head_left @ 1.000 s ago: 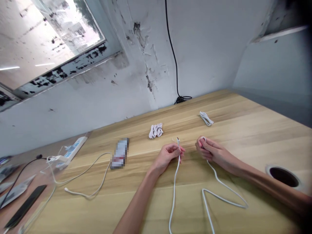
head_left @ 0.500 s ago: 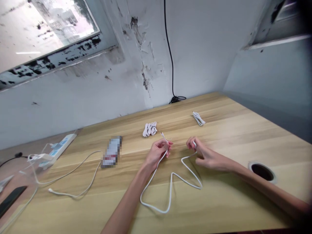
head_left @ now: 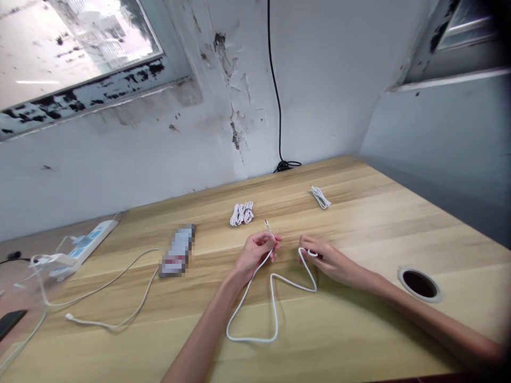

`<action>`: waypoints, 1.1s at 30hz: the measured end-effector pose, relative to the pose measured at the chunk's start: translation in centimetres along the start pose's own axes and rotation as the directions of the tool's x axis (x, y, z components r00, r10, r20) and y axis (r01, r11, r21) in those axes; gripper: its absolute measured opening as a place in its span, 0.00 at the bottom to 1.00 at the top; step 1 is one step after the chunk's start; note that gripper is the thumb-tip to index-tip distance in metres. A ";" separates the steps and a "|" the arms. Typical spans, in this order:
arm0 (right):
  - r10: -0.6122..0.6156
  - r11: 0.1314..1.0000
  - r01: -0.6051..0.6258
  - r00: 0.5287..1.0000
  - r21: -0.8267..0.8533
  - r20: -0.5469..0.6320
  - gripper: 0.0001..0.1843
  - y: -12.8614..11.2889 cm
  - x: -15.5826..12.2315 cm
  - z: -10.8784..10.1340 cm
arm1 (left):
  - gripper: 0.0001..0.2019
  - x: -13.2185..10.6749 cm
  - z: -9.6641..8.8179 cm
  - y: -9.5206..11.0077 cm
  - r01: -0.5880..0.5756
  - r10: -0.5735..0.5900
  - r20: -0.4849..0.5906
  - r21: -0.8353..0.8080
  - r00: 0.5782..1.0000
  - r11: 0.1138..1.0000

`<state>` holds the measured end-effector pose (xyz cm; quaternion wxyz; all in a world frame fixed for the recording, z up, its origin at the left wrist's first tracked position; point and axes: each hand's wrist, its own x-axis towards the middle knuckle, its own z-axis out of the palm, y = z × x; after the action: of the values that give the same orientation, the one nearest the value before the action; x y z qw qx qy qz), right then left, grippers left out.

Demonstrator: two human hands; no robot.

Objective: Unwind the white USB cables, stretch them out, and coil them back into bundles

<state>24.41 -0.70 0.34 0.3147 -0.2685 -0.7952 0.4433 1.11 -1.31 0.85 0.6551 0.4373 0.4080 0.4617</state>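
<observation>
The person's left hand is closed around a white cable, its fingers curled and its forearm rising from the lower edge of the view. A small connector pokes out past the fingers toward the table's far edge. The right hand reaches in from the right, fingers bent inward, gripping the same cable near its other end, which is too small to make out. Between the hands the cable hangs in a long loop on the table toward its near edge. Beyond the hands lie a coiled white bundle and a smaller coil. To the left are a blurred flat object and a loose white cable; a cable grommet hole sits right of the right hand.
</observation>
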 end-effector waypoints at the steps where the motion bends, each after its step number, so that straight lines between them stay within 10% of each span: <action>1: -0.007 1.000 0.007 1.000 0.003 0.001 0.21 -0.1 0.0 -0.2 | 0.19 0.0 0.0 0.0 -0.004 0.004 0.000 -0.005 1.000 1.000; 10: 0.099 0.957 -0.085 0.994 0.277 -0.035 0.27 -0.3 0.0 -0.6 | 0.20 0.0 0.1 0.1 -0.009 0.009 -0.001 -0.013 1.000 1.000; 16: 0.223 0.597 -0.252 0.964 0.761 0.145 0.16 -0.5 0.1 -0.5 | 0.20 -0.2 0.3 0.4 0.005 -0.005 -0.029 -0.009 1.000 1.000; 24: 0.393 0.241 -0.212 0.913 0.947 0.105 0.05 0.1 0.7 -1.1 | 0.16 0.0 0.1 0.1 -0.013 0.013 0.007 -0.038 1.000 0.999; 33: 0.412 0.231 -0.215 0.905 0.949 0.104 0.11 0.0 1.1 -1.1 | 0.17 -0.1 0.3 0.2 0.000 0.000 -0.010 -0.025 1.000 1.000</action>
<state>24.48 0.62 1.11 0.3809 -0.2221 -0.2798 0.8528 1.29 -1.46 1.16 0.6583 0.4268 0.4057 0.4689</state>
